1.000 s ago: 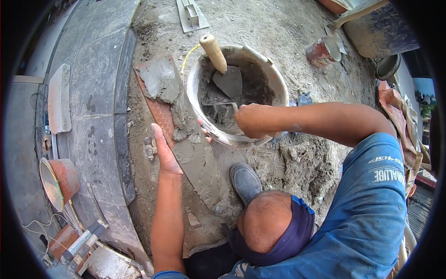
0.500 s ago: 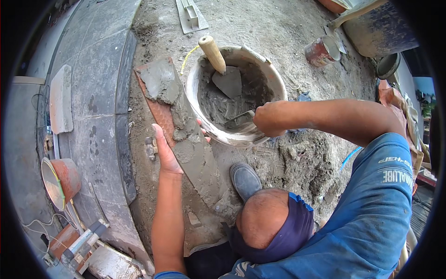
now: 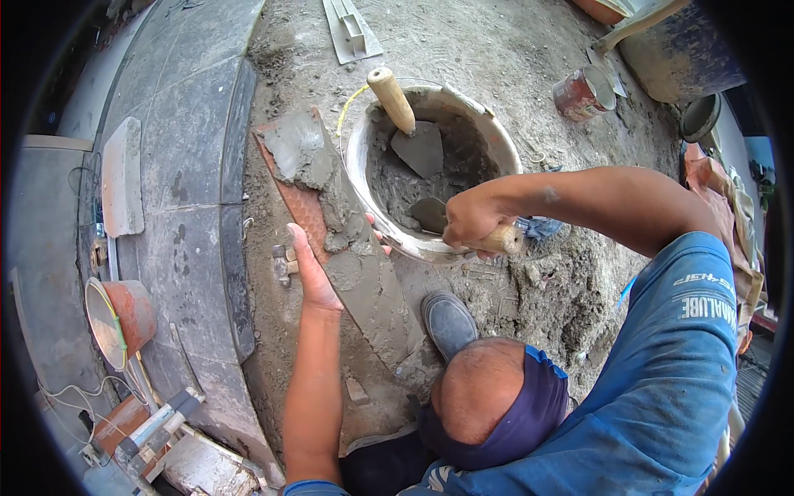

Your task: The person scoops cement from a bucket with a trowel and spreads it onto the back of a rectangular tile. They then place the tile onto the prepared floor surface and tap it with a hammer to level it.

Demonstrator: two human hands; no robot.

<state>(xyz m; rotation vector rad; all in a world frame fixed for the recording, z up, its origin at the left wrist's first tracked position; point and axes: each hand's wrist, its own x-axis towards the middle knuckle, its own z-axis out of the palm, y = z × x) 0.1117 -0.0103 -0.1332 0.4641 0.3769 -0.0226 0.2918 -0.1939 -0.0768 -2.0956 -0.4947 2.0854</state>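
Note:
My left hand [image 3: 316, 273] grips a long reddish tile [image 3: 308, 208] from below, thumb along its left edge and fingertips showing at the right edge. Grey wet mortar [image 3: 356, 281] covers most of the tile's upper face, with a bare textured patch in the middle. My right hand [image 3: 480, 219] is closed round the wooden handle of a trowel [image 3: 428, 215]. Its blade lies inside the near rim of a mortar-caked bucket [image 3: 357, 157]. A second trowel [image 3: 393, 101] rests in the bucket, wooden handle up, blade against the mortar.
A flat plastering float [image 3: 351, 31] lies beyond the bucket. A red tin [image 3: 584, 93] stands far right. At left, dark slabs [image 3: 178, 165] form a raised edge, with an orange bucket [image 3: 124, 318] on its side. A hammer head [image 3: 283, 265] lies beside my left hand.
My right hand has turned, so the trowel's handle end now shows and its blade faces up more broadly. The left hand still holds the tile; the whole view has shifted slightly.

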